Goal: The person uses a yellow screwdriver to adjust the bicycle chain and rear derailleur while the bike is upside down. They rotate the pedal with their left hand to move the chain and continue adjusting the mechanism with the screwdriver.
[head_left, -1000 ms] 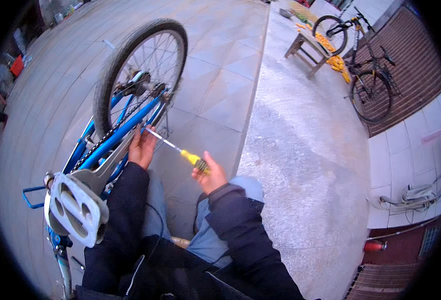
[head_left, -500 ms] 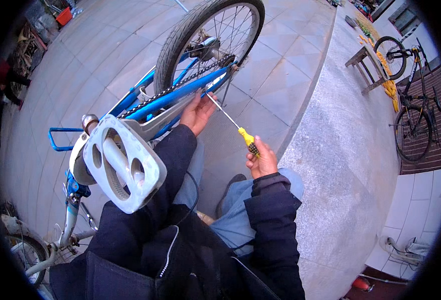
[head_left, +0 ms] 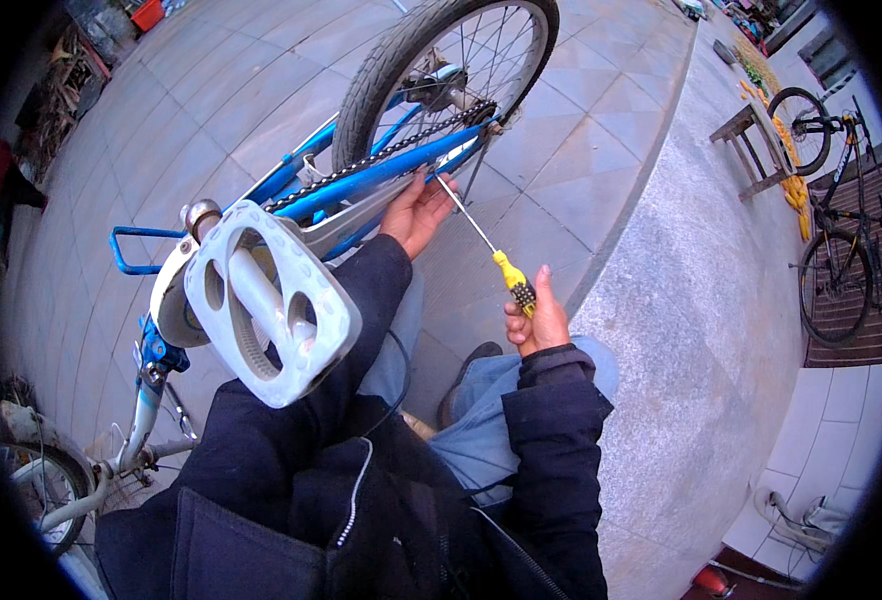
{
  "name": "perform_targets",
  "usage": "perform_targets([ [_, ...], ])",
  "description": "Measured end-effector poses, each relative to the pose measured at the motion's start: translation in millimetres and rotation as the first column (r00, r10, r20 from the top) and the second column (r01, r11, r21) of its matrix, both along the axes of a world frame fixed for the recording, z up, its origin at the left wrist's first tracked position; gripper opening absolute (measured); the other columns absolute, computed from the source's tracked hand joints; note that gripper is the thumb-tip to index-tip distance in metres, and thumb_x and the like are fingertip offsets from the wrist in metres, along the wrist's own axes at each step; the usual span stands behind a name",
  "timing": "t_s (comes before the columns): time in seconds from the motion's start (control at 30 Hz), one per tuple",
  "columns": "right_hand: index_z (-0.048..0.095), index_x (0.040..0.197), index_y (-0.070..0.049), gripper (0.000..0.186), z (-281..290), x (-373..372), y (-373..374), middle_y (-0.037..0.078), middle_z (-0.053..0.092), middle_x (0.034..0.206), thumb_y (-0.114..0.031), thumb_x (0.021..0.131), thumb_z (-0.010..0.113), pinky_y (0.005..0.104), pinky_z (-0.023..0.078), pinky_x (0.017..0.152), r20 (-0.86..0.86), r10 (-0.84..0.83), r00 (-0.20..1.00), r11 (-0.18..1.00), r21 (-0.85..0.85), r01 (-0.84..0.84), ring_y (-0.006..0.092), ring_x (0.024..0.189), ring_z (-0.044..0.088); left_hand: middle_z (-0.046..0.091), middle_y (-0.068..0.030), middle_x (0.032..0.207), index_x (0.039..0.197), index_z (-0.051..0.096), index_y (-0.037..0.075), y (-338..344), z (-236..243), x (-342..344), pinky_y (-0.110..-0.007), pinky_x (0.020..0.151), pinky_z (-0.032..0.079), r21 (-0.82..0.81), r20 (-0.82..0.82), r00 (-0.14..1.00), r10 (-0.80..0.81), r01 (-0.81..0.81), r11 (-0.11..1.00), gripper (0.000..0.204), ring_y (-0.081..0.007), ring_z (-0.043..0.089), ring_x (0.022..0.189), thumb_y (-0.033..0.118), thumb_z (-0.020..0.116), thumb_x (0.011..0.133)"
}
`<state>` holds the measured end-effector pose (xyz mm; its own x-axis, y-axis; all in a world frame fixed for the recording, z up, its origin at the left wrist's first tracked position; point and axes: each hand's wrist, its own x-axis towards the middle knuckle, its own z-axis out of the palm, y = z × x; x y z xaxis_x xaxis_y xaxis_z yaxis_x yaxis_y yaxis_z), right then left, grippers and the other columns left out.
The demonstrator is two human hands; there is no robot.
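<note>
A blue and white bicycle lies upturned before me, its rear wheel (head_left: 361, 90) in the air. Its chain (head_left: 346, 175) runs above a blue frame tube (head_left: 361, 183) and a pale chain guard (head_left: 356, 203). My right hand (head_left: 543, 322) is closed round the yellow and black handle of a screwdriver (head_left: 504, 260), thumb raised off it. The shaft slants up to the guard's edge. There my left hand (head_left: 416, 215) rests with fingers curled by the tip; whatever they pinch is hidden. A big grey pedal (head_left: 326, 345) stands over my left sleeve.
A pale concrete ledge (head_left: 681, 330) rises along my right. On it are a wooden stool (head_left: 751, 150), yellow corn cobs (head_left: 796, 190) and a black bicycle (head_left: 836, 230) by the wall. Handlebars (head_left: 126, 465) and the front wheel (head_left: 56, 495) are at lower left. Grey paving (head_left: 211, 110) surrounds the bicycle.
The whole view has shifted, so the bicycle and hands sit farther right in it. My right thumb has lifted from the screwdriver handle. The screwdriver tip remains at the guard beside my left fingers.
</note>
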<state>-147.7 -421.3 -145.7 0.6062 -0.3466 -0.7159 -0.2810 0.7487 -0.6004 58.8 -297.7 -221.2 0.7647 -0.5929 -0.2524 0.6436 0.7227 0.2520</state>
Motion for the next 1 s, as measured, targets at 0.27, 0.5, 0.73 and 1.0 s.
perform_targets([
  [0.27, 0.051, 0.088, -0.007, 0.037, -20.4, 0.1, -4.1, 0.005, 0.051, 0.067, -0.042, 0.083, 0.062, 0.0198, 0.03, 0.034, 0.086, -0.048, 0.995, 0.992, -0.116, 0.058, 0.0072, 0.042, 0.041, 0.06, -0.016, 0.106, 0.106, 0.057, 0.005, -1.9, 3.0, -3.0, -0.044, 0.096, 0.043, -0.003, 0.014, 1.0, 0.006, -0.006, 1.0, 0.025, -0.0318, 0.054, 0.109, 0.019, 0.061, 0.085],
  [0.5, 0.051, 0.091, -0.006, 0.035, -9.0, -3.4, -6.3, 0.005, 0.051, 0.068, -0.037, 0.082, 0.065, 0.0187, 0.03, 0.035, 0.03, 0.008, 1.0, 0.999, 0.041, -0.009, 0.0072, 0.046, 0.042, 0.061, -0.014, 0.104, 0.104, 0.058, 0.009, 0.0, 4.8, -2.3, -0.043, 0.095, 0.043, 0.051, 0.045, 0.999, 0.004, -0.006, 0.999, 0.025, -0.0286, 0.056, 0.105, 0.021, 0.063, 0.084],
  [0.73, 0.051, 0.09, -0.004, 0.04, -12.9, -0.2, -2.7, 0.006, 0.051, 0.067, -0.043, 0.084, 0.06, 0.0181, 0.029, 0.035, 0.088, -0.016, 0.996, 0.996, -0.084, 0.023, 0.0066, 0.043, 0.04, 0.061, -0.0159, 0.105, 0.105, 0.057, 0.005, -1.6, 4.1, -2.9, -0.044, 0.096, 0.043, 0.037, 0.005, 1.0, 0.007, -0.007, 0.999, 0.025, -0.0316, 0.054, 0.109, 0.02, 0.061, 0.085],
  [1.0, 0.051, 0.09, -0.004, 0.035, -15.8, -1.0, -6.0, 0.005, 0.052, 0.069, -0.038, 0.086, 0.059, 0.0184, 0.032, 0.036, 0.08, -0.028, 0.996, 0.986, -0.16, 0.041, 0.0076, 0.048, 0.045, 0.062, -0.017, 0.104, 0.104, 0.058, 0.004, -1.9, 5.3, -3.4, -0.044, 0.095, 0.044, 0.032, -0.008, 1.0, 0.015, -0.015, 0.999, 0.023, -0.0323, 0.054, 0.109, 0.019, 0.061, 0.086],
])
